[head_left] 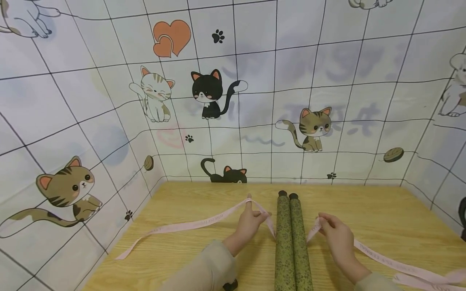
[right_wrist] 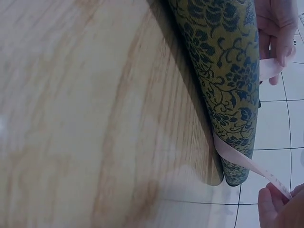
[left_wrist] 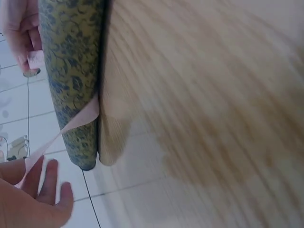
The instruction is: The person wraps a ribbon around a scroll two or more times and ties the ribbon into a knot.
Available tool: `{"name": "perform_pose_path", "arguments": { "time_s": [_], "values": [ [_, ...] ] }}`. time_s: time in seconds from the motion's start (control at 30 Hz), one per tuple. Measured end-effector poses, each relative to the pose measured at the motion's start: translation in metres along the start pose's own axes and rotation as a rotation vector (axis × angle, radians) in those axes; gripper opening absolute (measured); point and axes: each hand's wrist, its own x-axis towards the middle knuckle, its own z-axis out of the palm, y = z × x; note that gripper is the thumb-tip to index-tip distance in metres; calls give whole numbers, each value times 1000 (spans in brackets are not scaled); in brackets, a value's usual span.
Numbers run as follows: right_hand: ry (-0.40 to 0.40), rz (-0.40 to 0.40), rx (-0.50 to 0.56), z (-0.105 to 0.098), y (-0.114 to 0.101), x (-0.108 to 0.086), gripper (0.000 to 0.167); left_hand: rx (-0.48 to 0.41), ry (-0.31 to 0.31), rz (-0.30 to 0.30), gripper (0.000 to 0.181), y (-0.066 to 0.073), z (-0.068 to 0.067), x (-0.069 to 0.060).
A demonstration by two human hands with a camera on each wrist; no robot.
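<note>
Two green patterned rolls with dark ends point(head_left: 285, 242) lie side by side on the table, pointing away. A pale pink printed ribbon point(head_left: 196, 224) passes beneath them and comes up on both sides. My left hand point(head_left: 246, 224), left of the rolls, pinches the ribbon between thumb and fingers, with one finger raised under it; its loose end trails left. To the right, my right hand point(head_left: 336, 240) pinches the ribbon between thumb and forefinger, and the rest runs off right. In the left wrist view the ribbon point(left_wrist: 84, 117) slants up from under a roll point(left_wrist: 71, 61).
The wooden table point(head_left: 174, 202) meets a cloth backdrop point(head_left: 255, 141) with a grid and cartoon cats at the back and sides. More pink ribbon point(head_left: 418, 279) lies in folds at the right front. A small dark object point(head_left: 230, 285) is beside the left sleeve.
</note>
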Motion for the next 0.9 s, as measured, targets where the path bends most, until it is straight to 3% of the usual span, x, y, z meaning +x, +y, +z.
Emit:
{"name": "perform_pose_path", "arguments": {
  "time_s": [0.1,0.3,0.4,0.53,0.73,0.9],
  "values": [
    [19,5,37,-1,0,2,38,-76,49,-3,83,3,3,1],
    [58,-24,119,-4,-1,5,37,-351,140,10,77,10,5,4],
    [72,-47,139,-6,-4,8,38,-403,156,29,74,15,2,6],
    [90,-81,107,-11,-11,12,38,-325,158,53,63,26,-7,9],
    [88,-142,-6,-22,-28,17,51,-178,151,121,24,45,-21,20],
    [81,-214,-66,-28,-43,20,60,-28,149,176,17,63,-25,22]
  ]
}}
